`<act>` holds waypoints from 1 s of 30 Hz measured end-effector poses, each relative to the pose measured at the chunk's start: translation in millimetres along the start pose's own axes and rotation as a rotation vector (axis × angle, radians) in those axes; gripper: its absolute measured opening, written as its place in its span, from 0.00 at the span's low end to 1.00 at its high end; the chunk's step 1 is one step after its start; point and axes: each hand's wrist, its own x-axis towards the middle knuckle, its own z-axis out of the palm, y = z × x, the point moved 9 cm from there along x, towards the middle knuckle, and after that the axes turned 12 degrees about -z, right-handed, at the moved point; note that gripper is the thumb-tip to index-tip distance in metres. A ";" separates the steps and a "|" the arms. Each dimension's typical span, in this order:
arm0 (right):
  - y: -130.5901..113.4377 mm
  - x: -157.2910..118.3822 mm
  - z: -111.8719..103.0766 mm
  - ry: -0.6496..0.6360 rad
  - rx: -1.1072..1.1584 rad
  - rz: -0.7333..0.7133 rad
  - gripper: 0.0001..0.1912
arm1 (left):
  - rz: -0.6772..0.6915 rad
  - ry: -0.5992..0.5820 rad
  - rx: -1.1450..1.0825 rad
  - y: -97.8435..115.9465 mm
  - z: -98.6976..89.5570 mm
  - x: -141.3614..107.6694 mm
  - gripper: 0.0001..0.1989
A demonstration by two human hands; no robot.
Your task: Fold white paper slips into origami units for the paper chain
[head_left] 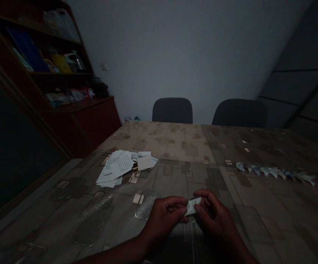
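Observation:
Between my two hands is a small folded piece of white paper (192, 206) with faint marks on it, held just above the table near its front edge. My left hand (167, 214) pinches its left end between thumb and fingers. On the other side, my right hand (213, 212) grips the right end, thumb in front and fingers behind. Off to the left lies a loose pile of paper sheets (119, 167), some with writing. A row of folded paper pieces (276, 172) stretches along the right side of the table.
A patterned cloth (148, 238) covers the table. Two dark chairs (172, 110) stand at its far side, before a plain wall (175, 47). At the left rises a reddish-brown cabinet (93, 121) with crowded shelves. The room is dim.

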 end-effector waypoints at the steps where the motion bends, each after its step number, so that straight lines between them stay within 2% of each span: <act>1: 0.7 0.3 0.6 -0.018 -0.006 -0.003 0.13 | 0.003 0.002 0.005 0.2 -0.3 -0.2 0.11; 8: 5.2 1.2 3.4 -0.085 -0.003 -0.025 0.14 | 0.044 -0.027 0.046 2.9 4.5 -1.5 0.13; 15: 0.5 -1.2 5.0 -0.104 0.021 -0.020 0.14 | 0.045 0.016 0.050 -3.8 2.1 2.4 0.15; 18: 0.6 -0.6 6.4 -0.119 0.024 -0.031 0.15 | 0.077 0.017 0.077 1.3 3.7 1.0 0.15; 23: -1.4 -0.8 8.3 -0.122 0.038 -0.038 0.15 | 0.145 0.007 0.223 13.0 9.5 -3.5 0.08; 30: -11.0 -1.8 6.8 -0.109 0.002 -0.031 0.16 | 0.220 0.085 0.370 24.2 7.3 -10.1 0.10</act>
